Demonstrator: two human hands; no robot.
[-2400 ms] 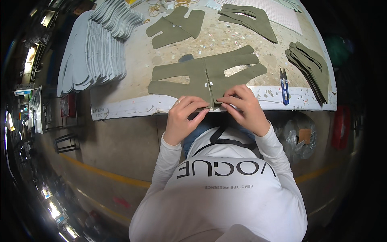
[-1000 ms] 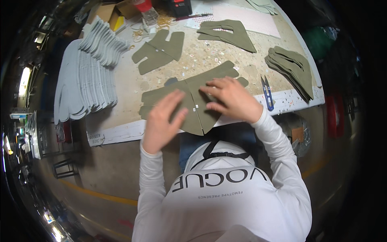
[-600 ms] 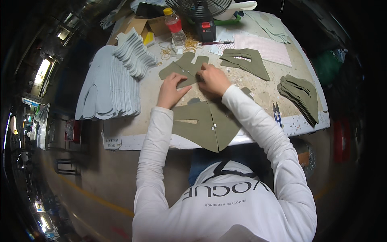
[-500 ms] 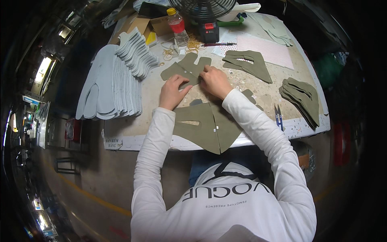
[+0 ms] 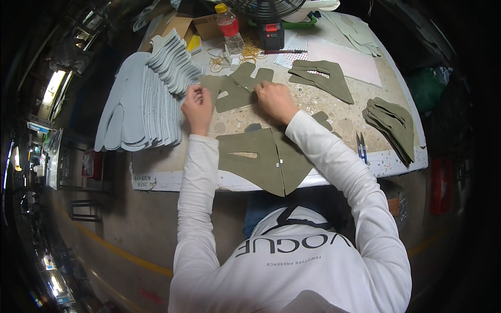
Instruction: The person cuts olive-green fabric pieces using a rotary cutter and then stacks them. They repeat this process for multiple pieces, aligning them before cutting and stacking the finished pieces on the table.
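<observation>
1. Pinching the left edge of flat, slotted olive-green fabric panels (image 5: 238, 99), the left hand (image 5: 198, 107) sits close beside a stack of pale blue-grey fabric pieces (image 5: 141, 104).
2. Bent over the panels' right side, the right hand (image 5: 274, 100) hides its fingertips, so I cannot tell its grip.
3. On the pale, speckled desk (image 5: 163, 165), the overlapping panels could slide askew if pulled unevenly; a sideways brush could disturb the stack.
</observation>
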